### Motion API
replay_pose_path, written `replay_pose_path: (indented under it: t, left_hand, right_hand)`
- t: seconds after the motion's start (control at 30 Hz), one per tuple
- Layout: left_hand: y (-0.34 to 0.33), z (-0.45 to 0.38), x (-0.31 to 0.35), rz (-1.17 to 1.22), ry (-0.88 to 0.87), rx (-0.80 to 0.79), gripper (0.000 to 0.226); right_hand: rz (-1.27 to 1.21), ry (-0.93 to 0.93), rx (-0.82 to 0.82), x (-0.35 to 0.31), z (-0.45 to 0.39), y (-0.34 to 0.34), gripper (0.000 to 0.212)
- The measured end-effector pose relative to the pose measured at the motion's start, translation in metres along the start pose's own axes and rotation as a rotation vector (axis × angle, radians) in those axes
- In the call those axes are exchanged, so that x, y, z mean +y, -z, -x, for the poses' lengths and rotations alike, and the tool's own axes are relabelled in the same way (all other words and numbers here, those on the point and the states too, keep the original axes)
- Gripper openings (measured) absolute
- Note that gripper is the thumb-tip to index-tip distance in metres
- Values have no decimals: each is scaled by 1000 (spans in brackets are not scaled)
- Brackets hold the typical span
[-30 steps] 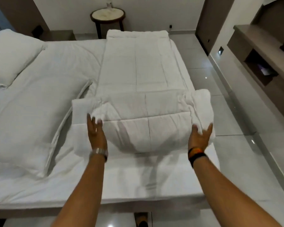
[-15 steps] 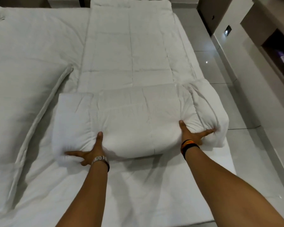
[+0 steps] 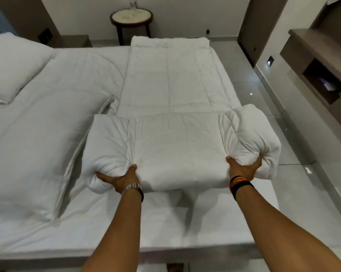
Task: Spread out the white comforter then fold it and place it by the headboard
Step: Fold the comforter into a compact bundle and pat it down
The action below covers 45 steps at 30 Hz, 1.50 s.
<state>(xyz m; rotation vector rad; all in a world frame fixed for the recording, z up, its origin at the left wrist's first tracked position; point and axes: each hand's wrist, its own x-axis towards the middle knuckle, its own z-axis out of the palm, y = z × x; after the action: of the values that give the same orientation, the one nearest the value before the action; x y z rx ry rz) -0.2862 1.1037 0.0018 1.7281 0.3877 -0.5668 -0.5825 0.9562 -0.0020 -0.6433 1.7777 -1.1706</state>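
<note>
the thick white quilted comforter [image 3: 171, 107] lies as a long folded strip along the right side of the bed, its far end reaching the bed's far edge. its near end is rolled back over itself into a puffy, wrinkled bundle, lifted a little off the sheet, with the right end bulging past the bed's side edge.

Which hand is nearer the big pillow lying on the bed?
Left. The left hand grips the comforter beside the big pillow; the right hand grips its far end.
</note>
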Motion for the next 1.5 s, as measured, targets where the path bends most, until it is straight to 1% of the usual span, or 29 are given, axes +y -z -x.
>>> replay_pose_path:
  t: [0.1, 0.2, 0.27, 0.3, 0.33, 0.37, 0.4, 0.43, 0.47, 0.53, 0.6, 0.63, 0.67, 0.7, 0.73, 0.77, 0.83, 0.87, 0.9, 0.93, 1.0, 1.07, 1.1, 1.17, 1.2, 1.27, 1.3, 1.4, 1.5]
  left_hand:
    - [59, 36, -16, -59, -32, 25, 139]
    - [129, 72, -52, -108, 26, 42, 137]
    - [176, 95, -71, -25, 122, 44, 128]
    - [199, 100, -81, 96, 178, 38, 124]
    - [215, 102, -86, 233, 252, 43, 127]
    - [226, 110, -87, 311, 355, 44, 130]
    - [231, 118, -83, 341, 381, 48, 128]
    - [229, 124, -76, 297, 355, 32, 121]
    - [223, 130, -63, 186, 285, 5, 115]
    - [195, 137, -25, -83, 24, -84, 117]
    - [157, 131, 20, -145, -282, -255, 117]
    - [137, 126, 41, -150, -406, -341, 113]
    - [120, 119, 58, -151, -486, -415, 107]
    - [102, 111, 70, -161, -531, -453, 100]
    - [86, 100, 76, -174, -548, -453, 93]
    - [72, 90, 77, -191, -541, -426, 88]
    - [51, 63, 59, -236, -430, -336, 80]
    - [41, 48, 42, -287, -342, -309, 80]
    - [33, 33, 24, -346, -238, -287, 81]
    - [25, 20, 6, -387, -138, -271, 84]
    - [11, -1, -19, -339, 5, -278, 96]
    - [-15, -25, -27, -188, 42, -277, 117]
    - [-29, -36, -25, -109, 48, -251, 130]
    - [-55, -53, -15, 26, 76, -159, 153]
    - [-67, -62, -13, 59, 84, -104, 160]
    - [-85, -79, -9, 79, 72, -16, 164]
    - [-92, -85, -9, 83, 56, 4, 163]
    - [-109, -95, 0, 84, 23, 6, 153]
    - [-112, -85, 10, 70, 4, 12, 142]
  right_hand:
    - [23, -22, -5, 14, 44, 60, 119]
    - [92, -94, 14, 43, 97, 130, 118]
    - [140, -145, 18, 60, 131, 176, 119]
    - [163, -172, 22, 67, 148, 196, 119]
    - [186, -200, 35, 72, 160, 210, 119]
    - [202, -228, 48, 72, 172, 220, 119]
    - [201, -247, 56, 67, 181, 226, 120]
    - [180, -251, 57, 57, 184, 225, 119]
    - [145, -235, 53, 43, 184, 219, 119]
    - [67, -158, 10, 5, 171, 194, 117]
    - [-26, -67, -83, -42, 148, 160, 117]
    - [-85, -25, -154, -65, 136, 142, 115]
    - [-126, 20, -225, -84, 125, 126, 109]
    - [-126, 75, -266, -98, 113, 110, 102]
    - [-91, 127, -271, -106, 103, 97, 94]
    - [-55, 161, -254, -105, 94, 84, 85]
    - [-2, 150, -174, -79, 80, 67, 71]
    - [31, 102, -132, -56, 72, 58, 70]
    - [68, 26, -102, -32, 65, 50, 73]
    - [104, -57, -90, -9, 57, 42, 80]
    - [104, -210, -122, 21, 37, 27, 102]
    - [42, -302, -177, 30, 12, -1, 123]
    - [-3, -329, -173, 30, -1, -18, 137]
    - [-112, -361, -67, 23, -20, -54, 166]
    - [-142, -359, 18, 21, -29, -72, 173]
    - [-133, -317, 157, 20, -45, -100, 165]
    - [-123, -293, 190, 20, -52, -109, 159]
    - [-121, -251, 195, 16, -59, -123, 143]
    - [-116, -200, 170, 4, -53, -119, 126]
